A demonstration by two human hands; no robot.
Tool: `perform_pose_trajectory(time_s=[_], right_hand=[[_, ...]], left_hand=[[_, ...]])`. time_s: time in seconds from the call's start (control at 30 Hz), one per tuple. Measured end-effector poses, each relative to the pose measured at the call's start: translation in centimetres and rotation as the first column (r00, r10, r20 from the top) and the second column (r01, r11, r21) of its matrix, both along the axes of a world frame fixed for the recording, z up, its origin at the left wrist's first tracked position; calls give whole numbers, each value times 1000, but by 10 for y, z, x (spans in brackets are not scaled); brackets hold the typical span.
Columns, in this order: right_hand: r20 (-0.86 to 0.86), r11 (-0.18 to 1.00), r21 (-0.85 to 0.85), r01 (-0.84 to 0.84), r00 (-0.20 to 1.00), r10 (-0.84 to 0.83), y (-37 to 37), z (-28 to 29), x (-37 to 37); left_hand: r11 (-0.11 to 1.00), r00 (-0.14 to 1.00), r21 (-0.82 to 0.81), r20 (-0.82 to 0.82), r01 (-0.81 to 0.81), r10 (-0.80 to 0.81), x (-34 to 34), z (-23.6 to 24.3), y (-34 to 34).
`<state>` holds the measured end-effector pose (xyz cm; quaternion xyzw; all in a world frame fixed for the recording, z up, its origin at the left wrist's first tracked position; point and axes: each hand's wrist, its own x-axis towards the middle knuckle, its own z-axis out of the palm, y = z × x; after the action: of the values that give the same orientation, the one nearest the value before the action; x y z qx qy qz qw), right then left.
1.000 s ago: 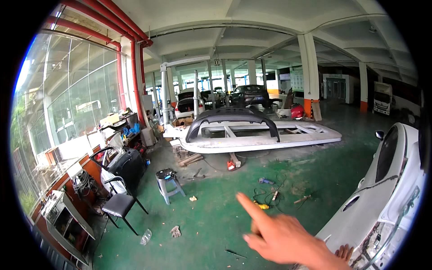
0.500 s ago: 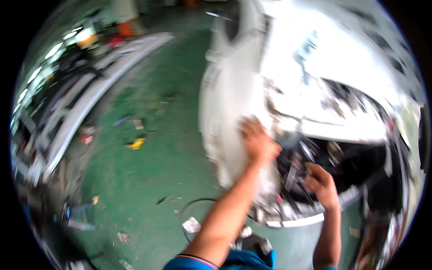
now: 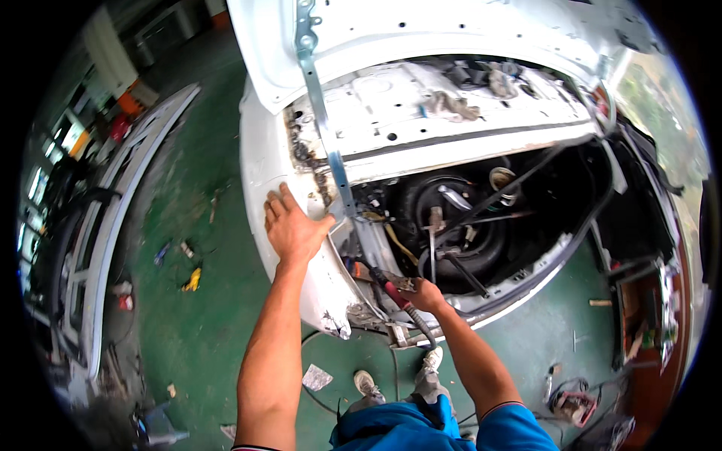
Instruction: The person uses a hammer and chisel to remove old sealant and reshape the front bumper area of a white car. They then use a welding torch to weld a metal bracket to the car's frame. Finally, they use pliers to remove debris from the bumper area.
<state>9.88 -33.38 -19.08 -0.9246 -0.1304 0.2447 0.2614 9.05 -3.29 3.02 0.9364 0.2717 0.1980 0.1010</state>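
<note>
My left hand (image 3: 293, 229) lies spread on the white rear side panel (image 3: 265, 161) of a car with its trunk lid raised. At the trunk's near left corner my right hand (image 3: 427, 296) is closed, with the fingers curled beside a red-and-black handled tool with a ribbed cable (image 3: 395, 295). A flat, worn metal piece (image 3: 406, 284) shows at its fingertips; whether the hand grips this or the tool is hidden. Inside the trunk well lie a black wheel (image 3: 481, 259) and a hammer (image 3: 434, 225).
A bluish metal strip (image 3: 320, 113) runs along the trunk's left side. Cloths (image 3: 451, 105) lie on the white ledge. At left, a long white panel (image 3: 139, 173) rests by the wall. A yellow object (image 3: 192, 280) sits on the green floor, with cables near my feet.
My view has shifted, setting the car lower and further left. My right hand has moved from over the open trunk to its near left edge. The left remains on the panel.
</note>
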Motion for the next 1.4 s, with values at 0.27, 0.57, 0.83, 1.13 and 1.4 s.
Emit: perform_pose_trajectory(time_s=[0.27,0.57,0.83,1.13,1.4], right_hand=[[-239,987,-22,-161,959,151,51,-77,26],[-174,973,225,-54,980,94,11,-11,3],[-217,732,609,305,952,-216,-90,91,-54],[32,773,635,11,999,-40,-92,110,-116],[-35,676,735,52,999,-38,-61,102,-109]], left_hand=[[999,999,34,-22,39,-38,17,-4,-14],[999,995,-43,-95,-16,12,10,-3,-11],[1000,996,-16,-89,-20,18,8,-8,-8],[985,957,-143,-286,-96,52,16,12,-13],[992,976,-60,-194,-110,97,12,6,-21]])
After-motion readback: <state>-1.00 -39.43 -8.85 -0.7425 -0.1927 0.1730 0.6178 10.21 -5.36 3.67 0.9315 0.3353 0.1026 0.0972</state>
